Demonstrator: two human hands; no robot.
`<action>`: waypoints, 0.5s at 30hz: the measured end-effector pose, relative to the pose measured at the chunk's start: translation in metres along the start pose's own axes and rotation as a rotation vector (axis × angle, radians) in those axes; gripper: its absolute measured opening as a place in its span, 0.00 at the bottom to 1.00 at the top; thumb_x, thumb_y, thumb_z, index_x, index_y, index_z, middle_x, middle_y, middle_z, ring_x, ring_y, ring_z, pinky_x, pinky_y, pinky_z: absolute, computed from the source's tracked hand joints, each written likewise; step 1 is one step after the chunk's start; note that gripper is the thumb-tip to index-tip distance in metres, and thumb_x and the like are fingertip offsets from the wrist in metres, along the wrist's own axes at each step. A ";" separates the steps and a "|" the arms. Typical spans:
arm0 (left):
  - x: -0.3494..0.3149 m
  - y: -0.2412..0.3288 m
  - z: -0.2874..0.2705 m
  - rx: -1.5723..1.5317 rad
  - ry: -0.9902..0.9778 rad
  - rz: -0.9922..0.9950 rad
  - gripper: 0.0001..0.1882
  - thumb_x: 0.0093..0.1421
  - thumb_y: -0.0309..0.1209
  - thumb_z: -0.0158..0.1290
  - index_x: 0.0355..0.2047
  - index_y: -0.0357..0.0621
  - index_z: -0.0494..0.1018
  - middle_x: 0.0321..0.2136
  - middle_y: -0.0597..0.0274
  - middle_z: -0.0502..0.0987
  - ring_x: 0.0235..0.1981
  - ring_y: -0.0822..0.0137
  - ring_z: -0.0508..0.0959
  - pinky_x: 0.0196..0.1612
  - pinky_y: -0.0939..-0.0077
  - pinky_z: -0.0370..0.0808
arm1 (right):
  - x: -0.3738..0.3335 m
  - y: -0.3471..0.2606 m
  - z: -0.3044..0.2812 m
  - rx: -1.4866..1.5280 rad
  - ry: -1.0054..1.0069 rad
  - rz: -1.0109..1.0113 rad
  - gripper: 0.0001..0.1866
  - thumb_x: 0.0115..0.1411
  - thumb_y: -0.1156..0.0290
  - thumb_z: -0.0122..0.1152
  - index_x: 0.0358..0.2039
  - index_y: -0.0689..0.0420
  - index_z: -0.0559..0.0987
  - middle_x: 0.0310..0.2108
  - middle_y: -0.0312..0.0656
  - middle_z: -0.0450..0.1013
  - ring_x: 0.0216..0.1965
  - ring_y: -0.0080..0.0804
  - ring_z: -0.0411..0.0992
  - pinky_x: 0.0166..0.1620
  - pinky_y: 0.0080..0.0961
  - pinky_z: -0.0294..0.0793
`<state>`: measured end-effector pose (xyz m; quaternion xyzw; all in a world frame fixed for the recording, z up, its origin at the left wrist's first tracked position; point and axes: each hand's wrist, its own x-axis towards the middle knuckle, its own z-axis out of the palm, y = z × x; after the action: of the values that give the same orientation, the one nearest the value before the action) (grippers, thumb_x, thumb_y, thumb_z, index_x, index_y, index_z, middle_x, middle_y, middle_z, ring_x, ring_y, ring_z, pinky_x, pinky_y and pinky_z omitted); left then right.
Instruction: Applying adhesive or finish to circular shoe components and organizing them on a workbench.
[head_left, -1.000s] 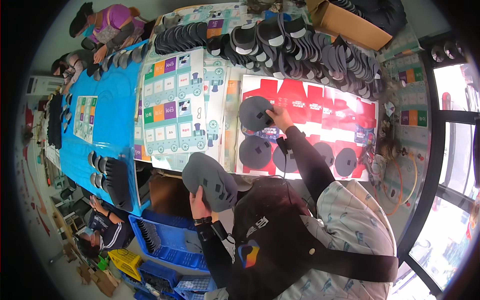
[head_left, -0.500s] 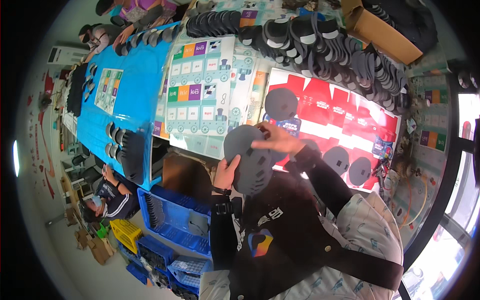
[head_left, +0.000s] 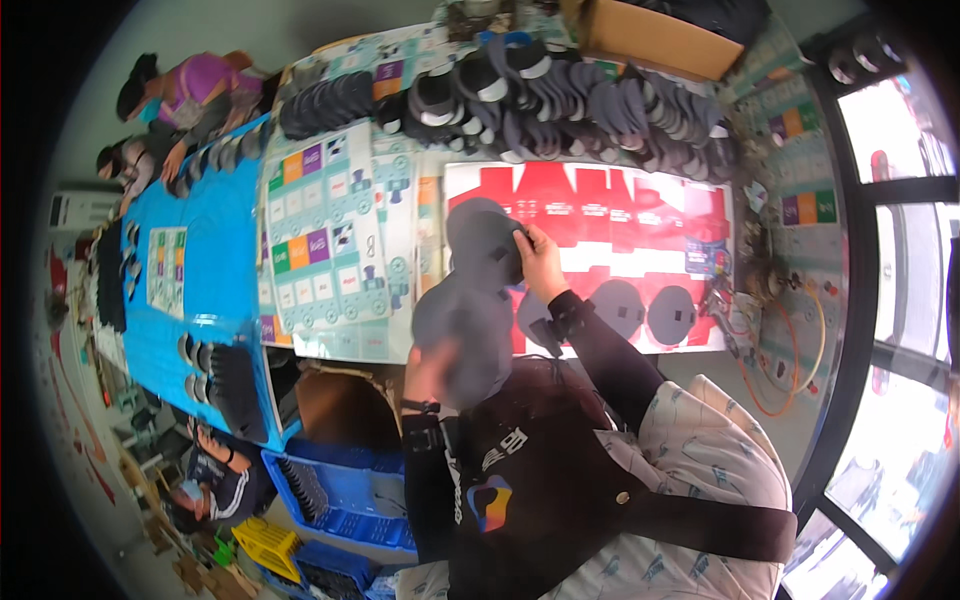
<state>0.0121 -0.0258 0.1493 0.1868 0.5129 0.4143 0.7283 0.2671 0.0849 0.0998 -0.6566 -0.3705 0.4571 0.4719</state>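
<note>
My left hand [head_left: 428, 372], smeared by motion, holds a stack of dark grey, flat rounded pieces [head_left: 462, 322] close in front of my apron. My right hand [head_left: 541, 262] pinches the right edge of another rounded grey piece [head_left: 482, 235] with a small black square on it. That piece is above the far left part of a red and white printed board [head_left: 590, 262]; whether it touches the board I cannot tell. Two similar pieces, a middle one [head_left: 617, 308] and a right one [head_left: 671, 315], lie along the board's near edge. Another grey piece [head_left: 538, 322] shows partly behind my right wrist.
Rows of stacked curved dark pieces [head_left: 560, 95] line the table's back, beside a cardboard box [head_left: 660, 38]. Printed sheets [head_left: 325, 235] lie to the left, then a blue-covered table [head_left: 215, 260] with people at it. Blue crates [head_left: 345, 525] stand lower left. Hoses [head_left: 790, 370] hang at right.
My right hand has left the stack and moved away from me to the single piece over the board. The left hand still holds the stack. The whole view has shifted.
</note>
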 end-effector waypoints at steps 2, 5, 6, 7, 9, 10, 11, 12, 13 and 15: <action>-0.002 0.001 -0.007 -0.019 0.031 -0.018 0.21 0.62 0.20 0.57 0.56 0.35 0.71 0.51 0.56 0.78 0.50 0.62 0.79 0.54 0.68 0.75 | 0.038 0.049 -0.036 0.037 0.066 -0.061 0.10 0.68 0.69 0.59 0.36 0.64 0.77 0.25 0.37 0.73 0.29 0.19 0.67 0.33 0.26 0.69; -0.011 -0.005 -0.030 -0.005 0.097 0.019 0.19 0.62 0.21 0.57 0.55 0.38 0.74 0.50 0.59 0.79 0.50 0.63 0.78 0.55 0.68 0.74 | 0.068 0.086 -0.082 0.061 0.074 0.070 0.11 0.68 0.69 0.59 0.42 0.65 0.80 0.31 0.37 0.77 0.33 0.20 0.71 0.40 0.23 0.72; -0.014 -0.006 -0.034 -0.008 0.128 0.021 0.19 0.62 0.21 0.57 0.55 0.38 0.74 0.50 0.59 0.79 0.50 0.64 0.79 0.54 0.69 0.74 | 0.072 0.093 -0.092 0.110 0.042 0.108 0.13 0.68 0.68 0.59 0.47 0.65 0.80 0.35 0.37 0.78 0.38 0.21 0.73 0.44 0.22 0.73; -0.015 -0.007 -0.036 -0.010 0.160 0.024 0.19 0.62 0.21 0.58 0.54 0.37 0.74 0.50 0.60 0.79 0.49 0.65 0.79 0.54 0.70 0.74 | 0.074 0.100 -0.099 0.127 0.012 0.124 0.13 0.68 0.68 0.59 0.48 0.64 0.80 0.37 0.36 0.79 0.39 0.21 0.73 0.46 0.22 0.73; -0.019 -0.005 -0.037 -0.012 0.157 0.019 0.19 0.61 0.21 0.58 0.53 0.39 0.75 0.49 0.60 0.80 0.49 0.65 0.79 0.54 0.70 0.74 | 0.079 0.111 -0.105 0.192 -0.040 0.183 0.13 0.69 0.68 0.58 0.48 0.64 0.80 0.38 0.37 0.79 0.40 0.20 0.74 0.47 0.22 0.73; -0.019 -0.008 -0.039 -0.015 0.160 0.019 0.19 0.61 0.21 0.58 0.53 0.39 0.75 0.49 0.60 0.80 0.49 0.65 0.79 0.54 0.70 0.74 | 0.082 0.116 -0.107 0.192 -0.041 0.187 0.13 0.69 0.68 0.58 0.48 0.64 0.80 0.38 0.37 0.79 0.40 0.20 0.74 0.47 0.22 0.73; -0.020 -0.007 -0.038 -0.018 0.165 0.021 0.19 0.61 0.21 0.58 0.53 0.39 0.75 0.49 0.60 0.80 0.49 0.65 0.79 0.54 0.70 0.74 | 0.085 0.118 -0.107 0.156 -0.066 0.200 0.17 0.69 0.66 0.58 0.52 0.65 0.77 0.41 0.39 0.79 0.43 0.22 0.74 0.48 0.22 0.73; -0.021 -0.007 -0.037 -0.016 0.170 0.020 0.19 0.61 0.21 0.58 0.53 0.39 0.75 0.49 0.60 0.80 0.49 0.65 0.79 0.54 0.70 0.74 | 0.088 0.121 -0.106 0.119 -0.090 0.214 0.22 0.69 0.64 0.57 0.57 0.67 0.75 0.44 0.42 0.79 0.45 0.24 0.74 0.50 0.23 0.72; -0.022 -0.007 -0.036 -0.010 0.170 0.027 0.19 0.61 0.21 0.58 0.53 0.39 0.75 0.49 0.61 0.80 0.49 0.65 0.79 0.54 0.70 0.74 | 0.090 0.123 -0.106 0.120 -0.093 0.217 0.22 0.69 0.64 0.57 0.57 0.67 0.75 0.44 0.42 0.79 0.45 0.24 0.74 0.50 0.23 0.72; -0.024 -0.010 -0.033 -0.007 0.179 0.033 0.19 0.61 0.21 0.58 0.53 0.39 0.76 0.49 0.61 0.80 0.49 0.65 0.79 0.54 0.70 0.74 | 0.094 0.126 -0.104 0.022 -0.081 0.191 0.22 0.69 0.63 0.58 0.55 0.66 0.76 0.43 0.41 0.79 0.44 0.24 0.74 0.50 0.24 0.72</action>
<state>-0.0166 -0.0560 0.1437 0.1549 0.5714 0.4429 0.6733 0.4019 0.1066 -0.0303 -0.6647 -0.3200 0.5303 0.4179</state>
